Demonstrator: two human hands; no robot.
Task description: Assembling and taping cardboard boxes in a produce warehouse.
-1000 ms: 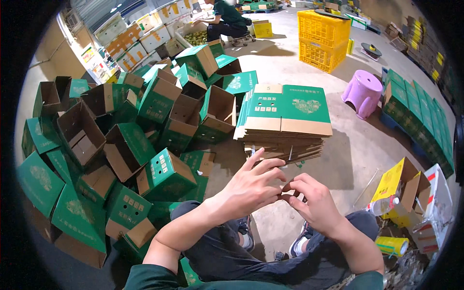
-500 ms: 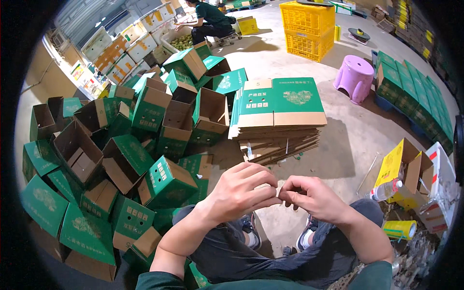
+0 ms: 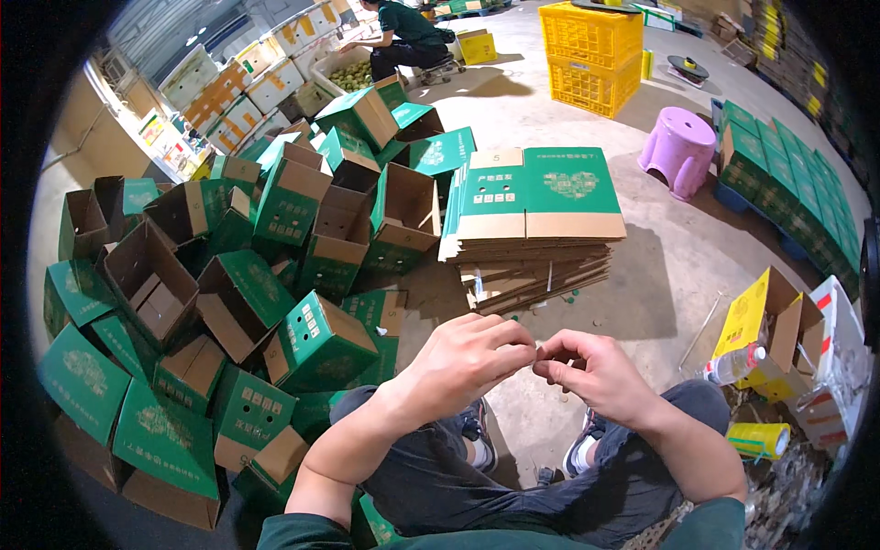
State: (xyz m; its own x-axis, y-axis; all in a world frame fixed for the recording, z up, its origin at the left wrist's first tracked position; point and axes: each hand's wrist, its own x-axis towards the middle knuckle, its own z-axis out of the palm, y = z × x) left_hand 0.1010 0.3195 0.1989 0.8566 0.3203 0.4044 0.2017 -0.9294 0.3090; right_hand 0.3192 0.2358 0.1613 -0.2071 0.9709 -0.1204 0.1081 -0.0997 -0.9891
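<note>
Both my hands meet in front of my knees, fingertips close together. My left hand (image 3: 472, 360) is bent, thumb and fingers pinched toward the right hand. My right hand (image 3: 594, 374) curls its fingers and thumb inward the same way. Whatever lies between the fingertips, if anything, is too small to make out. Just beyond the hands stands a stack of flattened green-and-brown cardboard boxes (image 3: 568, 188). To the left spreads a big heap of opened-up green cartons (image 3: 321, 344), tumbled at many angles.
A purple stool (image 3: 678, 151) and stacked yellow crates (image 3: 594, 69) stand farther off. On the right are a yellow carton (image 3: 744, 312), a plastic bottle (image 3: 733, 364), a yellow tape roll (image 3: 759, 438) and rows of green boxes (image 3: 779, 174). A seated person (image 3: 408, 41) works beside a fruit bin (image 3: 346, 73).
My hands have drawn slightly closer, with the left fingertips now near or touching the right ones. The whole scene has shifted a little to the right. The far person has leaned slightly.
</note>
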